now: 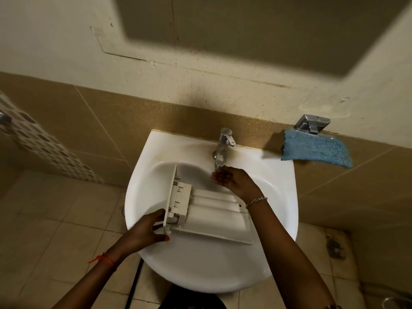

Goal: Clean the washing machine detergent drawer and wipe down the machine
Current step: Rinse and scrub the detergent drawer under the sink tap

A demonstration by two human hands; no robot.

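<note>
White plastic detergent drawer (214, 217) sits centre frame, lying across the basin of the white ceramic sink (200, 268), front panel to the left and standing on edge, compartments running right. Your left hand (145, 233) grips the lower end of that front panel, with the fingers on its outer face and the thumb wrapped under the corner. Your right hand (234, 181) is above the drawer's far end, directly under the spout of the chrome single-lever tap (223, 148). Its fingers are loosely cupped and hold nothing; can't tell if they touch the spout or if water runs. Blue microfibre cloth (316, 150) hangs at right of frame under a chrome wall bracket (312, 124), well apart from both hands.
</note>
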